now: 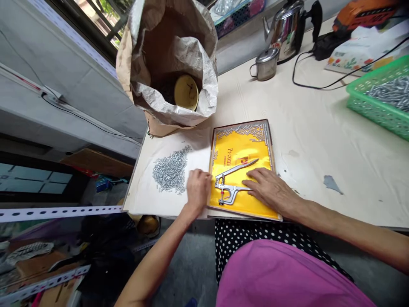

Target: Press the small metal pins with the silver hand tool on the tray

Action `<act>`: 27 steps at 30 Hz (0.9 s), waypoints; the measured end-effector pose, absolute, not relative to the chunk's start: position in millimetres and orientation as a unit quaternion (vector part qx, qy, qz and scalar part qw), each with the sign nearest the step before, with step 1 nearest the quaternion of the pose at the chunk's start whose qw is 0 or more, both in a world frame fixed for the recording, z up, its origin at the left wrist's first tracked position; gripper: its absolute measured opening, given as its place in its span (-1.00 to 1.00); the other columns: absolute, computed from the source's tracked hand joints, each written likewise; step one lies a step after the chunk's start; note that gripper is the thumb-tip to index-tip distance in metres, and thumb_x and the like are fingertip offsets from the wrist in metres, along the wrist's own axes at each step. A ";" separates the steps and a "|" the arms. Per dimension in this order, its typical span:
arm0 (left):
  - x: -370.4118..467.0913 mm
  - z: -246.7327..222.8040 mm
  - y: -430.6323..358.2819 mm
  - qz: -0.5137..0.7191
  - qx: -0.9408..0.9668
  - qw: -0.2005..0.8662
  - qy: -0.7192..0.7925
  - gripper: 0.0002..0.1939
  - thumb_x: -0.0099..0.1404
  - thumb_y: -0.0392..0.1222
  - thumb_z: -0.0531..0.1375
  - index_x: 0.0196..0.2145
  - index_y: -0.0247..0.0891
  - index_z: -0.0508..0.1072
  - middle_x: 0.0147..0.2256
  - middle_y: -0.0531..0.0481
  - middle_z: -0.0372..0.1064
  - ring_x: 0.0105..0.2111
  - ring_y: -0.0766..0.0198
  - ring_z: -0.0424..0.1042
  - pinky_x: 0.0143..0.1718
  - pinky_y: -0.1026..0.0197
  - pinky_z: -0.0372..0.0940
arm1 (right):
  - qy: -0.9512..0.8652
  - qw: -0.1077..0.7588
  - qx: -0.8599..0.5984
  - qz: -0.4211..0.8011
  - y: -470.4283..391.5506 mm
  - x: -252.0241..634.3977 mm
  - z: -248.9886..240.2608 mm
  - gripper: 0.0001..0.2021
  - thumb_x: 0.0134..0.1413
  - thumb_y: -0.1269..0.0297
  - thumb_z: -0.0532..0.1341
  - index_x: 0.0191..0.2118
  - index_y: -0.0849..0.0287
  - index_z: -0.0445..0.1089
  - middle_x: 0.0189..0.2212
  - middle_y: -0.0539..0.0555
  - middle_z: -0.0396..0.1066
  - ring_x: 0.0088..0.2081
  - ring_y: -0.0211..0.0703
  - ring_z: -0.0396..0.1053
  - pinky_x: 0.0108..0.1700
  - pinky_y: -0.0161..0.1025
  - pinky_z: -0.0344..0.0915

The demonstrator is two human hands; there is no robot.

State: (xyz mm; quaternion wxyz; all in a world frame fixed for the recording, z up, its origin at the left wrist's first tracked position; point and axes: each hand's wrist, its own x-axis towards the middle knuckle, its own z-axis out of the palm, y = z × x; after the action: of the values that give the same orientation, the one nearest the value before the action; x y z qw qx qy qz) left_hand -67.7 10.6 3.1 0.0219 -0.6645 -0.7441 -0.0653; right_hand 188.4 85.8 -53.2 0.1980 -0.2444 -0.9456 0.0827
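Note:
Snap pliers (pixel 234 188) with grey metal handles lie on a yellow printed board (pixel 255 149) inside a shallow tray, their two handles spread apart. My right hand (pixel 268 189) rests on the board with fingers stretched out, covering the end of the lower handle. At the tray's left edge, beside the pliers' jaw, my left hand (pixel 198 187) is closed, its fingertips pressed together; anything in them is hidden. Small metal pins (pixel 249 129) lie in rows and loose along the tray's top and sides. A pile of similar pins (pixel 171 170) sits left of my left hand.
A large open paper sack (pixel 137 85) holding a yellow cup (pixel 186 93) stands behind the pile. At the back are a metal mug (pixel 267 66), a kettle (pixel 286 30) and a cable (pixel 316 88). A green basket (pixel 367 106) of metal parts sits at right.

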 end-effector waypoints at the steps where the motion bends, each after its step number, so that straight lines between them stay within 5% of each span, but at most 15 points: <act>1: -84.9 4.2 8.5 -0.042 -0.628 0.055 -0.775 -0.70 0.48 -0.16 0.04 -0.20 -0.28 0.56 -0.19 -0.20 0.43 -0.13 0.00 0.34 -0.09 -0.01 0.31 | -0.948 0.190 -0.242 0.084 83.7 187.8 -53.8 -0.88 0.24 0.35 0.22 -0.12 0.16 0.45 -0.10 0.21 0.41 -0.06 0.08 0.27 -0.06 -0.03 0.21; 7: -153.3 2.2 8.6 0.074 -0.529 0.088 -0.841 -0.68 0.43 -0.14 0.07 -0.23 -0.31 0.61 -0.18 -0.28 0.47 -0.08 -0.13 0.31 -0.10 -0.04 0.25 | -0.955 0.169 -0.233 0.065 79.4 183.7 -48.5 -0.90 0.24 0.45 0.19 -0.20 0.13 0.42 -0.31 0.11 0.39 -0.22 -0.01 0.20 -0.18 -0.13 0.06; 16: -152.9 -2.6 32.0 0.084 -0.528 0.050 -0.844 -0.68 0.40 -0.21 0.04 -0.27 -0.32 0.59 -0.16 -0.32 0.47 -0.05 -0.16 0.31 -0.18 -0.02 0.22 | -0.954 0.184 -0.226 0.075 78.0 180.6 -48.3 -0.82 0.32 0.50 0.06 -0.28 0.15 0.33 -0.35 0.08 0.36 -0.28 -0.06 0.19 -0.22 -0.15 0.01; 22: -140.0 8.0 26.2 -0.033 -0.550 0.047 -0.833 -0.79 0.35 -0.25 0.06 -0.31 -0.26 0.51 -0.23 -0.20 0.51 -0.10 -0.02 0.38 -0.14 0.06 0.24 | -0.947 0.198 -0.238 0.085 77.7 182.8 -51.2 -0.77 0.32 0.54 -0.03 -0.27 0.15 0.29 -0.36 0.08 0.33 -0.31 -0.07 0.20 -0.23 -0.15 0.03; 27: -100.9 27.9 16.3 -0.195 -0.541 -0.071 -0.815 -0.91 0.25 -0.24 0.16 -0.40 -0.23 0.44 -0.42 -0.01 0.47 -0.39 0.22 0.42 -0.26 0.18 0.28 | -0.945 0.203 -0.248 0.069 76.9 180.9 -51.9 -0.77 0.30 0.55 -0.04 -0.30 0.15 0.28 -0.38 0.07 0.31 -0.34 -0.10 0.20 -0.25 -0.16 0.03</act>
State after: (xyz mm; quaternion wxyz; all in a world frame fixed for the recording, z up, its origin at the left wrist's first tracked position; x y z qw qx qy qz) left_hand -100.9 16.3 27.9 -0.0713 -0.5413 -0.8148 -0.1952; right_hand 180.9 76.9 -51.9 0.2032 -0.2478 -0.9447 0.0691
